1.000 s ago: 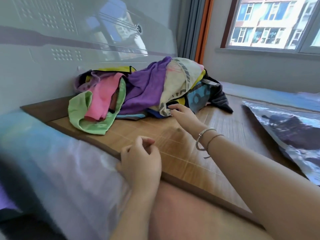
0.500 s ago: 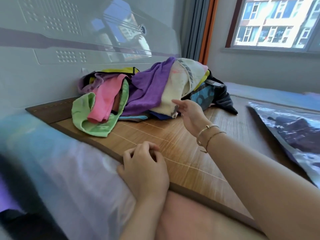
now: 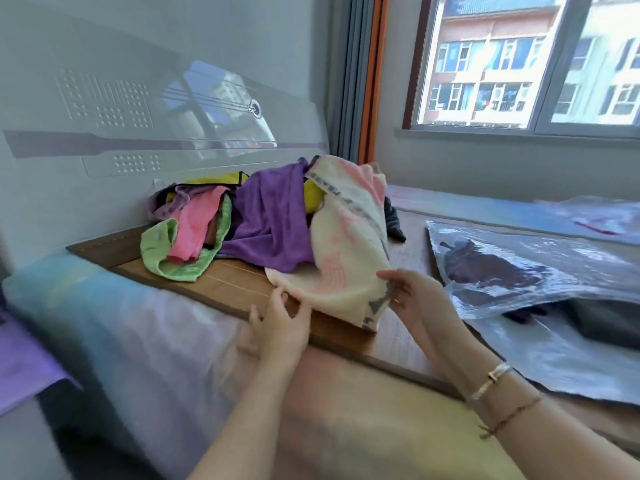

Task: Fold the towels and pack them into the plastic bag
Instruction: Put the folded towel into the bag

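Because the cream-and-pink towel (image 3: 346, 258) hangs half out of the towel pile (image 3: 263, 216), both hands are on it, apparently to work it free for folding. The right hand (image 3: 420, 299) pinches the towel's near corner, on the window side of the pile, thumb and fingers (image 3: 389, 276) closed on the cloth and lifting it a little. The left hand (image 3: 282, 327) sits on the near side of the pile at the towel's lower hem, fingers bent onto the edge; it seems to be pinching the hem, likely to hold it taut (the blur makes the exact contact hard to read).

The rest of the pile lies heaped against the headboard (image 3: 138, 126) on the bamboo mat (image 3: 235, 285): a purple towel (image 3: 270, 220) draped in its middle, a pink one (image 3: 194, 223) and a green one (image 3: 162, 251) on the side away from the window. I'd say nothing there is folded yet.

The plastic bag (image 3: 540, 258) lies flat on the bed to the window side of the pile, well apart from it, with something dark inside. It looks parked within reach for packing.
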